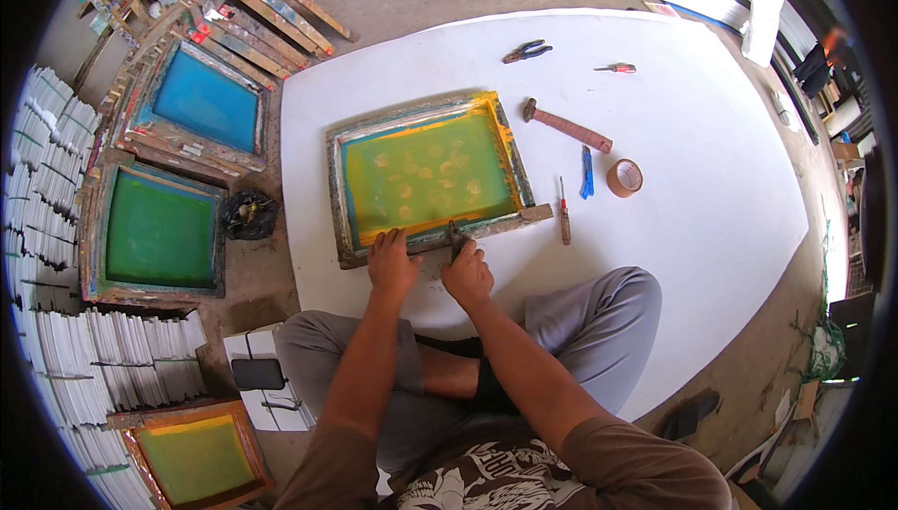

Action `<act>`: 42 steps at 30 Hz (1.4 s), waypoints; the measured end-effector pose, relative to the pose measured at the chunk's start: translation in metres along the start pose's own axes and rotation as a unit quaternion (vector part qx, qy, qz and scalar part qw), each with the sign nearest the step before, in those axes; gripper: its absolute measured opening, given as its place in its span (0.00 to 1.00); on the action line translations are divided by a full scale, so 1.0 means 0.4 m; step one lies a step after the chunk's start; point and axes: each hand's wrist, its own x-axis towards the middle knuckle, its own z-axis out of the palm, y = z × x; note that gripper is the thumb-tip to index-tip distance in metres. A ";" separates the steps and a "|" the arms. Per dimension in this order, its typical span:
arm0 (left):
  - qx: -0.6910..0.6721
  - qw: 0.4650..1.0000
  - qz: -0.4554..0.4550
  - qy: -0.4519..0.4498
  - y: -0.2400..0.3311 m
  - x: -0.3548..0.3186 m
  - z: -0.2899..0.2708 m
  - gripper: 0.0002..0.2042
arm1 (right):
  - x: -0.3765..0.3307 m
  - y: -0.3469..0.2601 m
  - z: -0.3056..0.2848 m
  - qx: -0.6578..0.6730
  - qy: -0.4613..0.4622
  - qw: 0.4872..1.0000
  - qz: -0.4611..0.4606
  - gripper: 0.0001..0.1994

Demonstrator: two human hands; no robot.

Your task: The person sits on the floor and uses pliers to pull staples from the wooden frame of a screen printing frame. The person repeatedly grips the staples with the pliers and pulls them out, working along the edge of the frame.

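Fingers of the left hand (pixel 391 262) lie flat and pressed together on the near rail of the wooden screen frame (pixel 428 173), holding it down. Those of the right hand (pixel 466 274) are clamped round a dark tool (pixel 455 237) set against the same rail. That frame, its mesh yellow-green with pale round spots, lies on a white sheet (pixel 692 182) spread over the floor, just before the person's crossed legs. To its right lie a hammer (pixel 567 125), a blue knife (pixel 586 173), a screwdriver (pixel 564 212) and a tape roll (pixel 625 178).
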 end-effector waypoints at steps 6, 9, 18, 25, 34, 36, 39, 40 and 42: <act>-0.014 0.997 -0.061 -0.046 -0.002 0.023 0.003 0.27 | 0.035 0.016 -0.038 0.031 -0.093 0.995 -0.011 0.25; -0.019 0.998 -0.051 -0.026 0.015 0.027 0.008 0.25 | 0.076 0.086 0.001 0.032 -0.055 0.995 -0.071 0.21; 0.004 1.000 -0.027 0.012 -0.015 0.026 0.055 0.24 | 0.020 0.143 -0.043 0.527 -0.219 0.816 0.092 0.14; -0.079 0.991 0.059 0.086 0.008 0.060 0.047 0.17 | -0.039 0.231 0.012 0.299 -0.251 0.921 -0.008 0.13; 0.034 0.950 0.255 0.174 0.104 0.099 0.111 0.03 | -0.033 0.207 -0.033 0.371 -0.176 0.912 -0.019 0.12; 0.064 0.942 0.270 0.191 0.089 0.100 0.127 0.03 | 0.019 0.210 -0.055 0.353 -0.087 0.930 -0.053 0.12; 0.113 0.932 0.290 0.184 0.100 0.099 0.121 0.04 | 0.126 0.229 -0.052 0.304 0.055 0.948 -0.075 0.14; 0.135 0.929 0.302 0.168 0.098 0.103 0.116 0.04 | 0.159 0.232 -0.058 0.268 0.055 0.960 -0.061 0.15; 0.177 0.919 0.324 0.140 0.102 0.119 0.107 0.05 | 0.186 0.233 -0.069 0.254 0.064 0.962 -0.075 0.15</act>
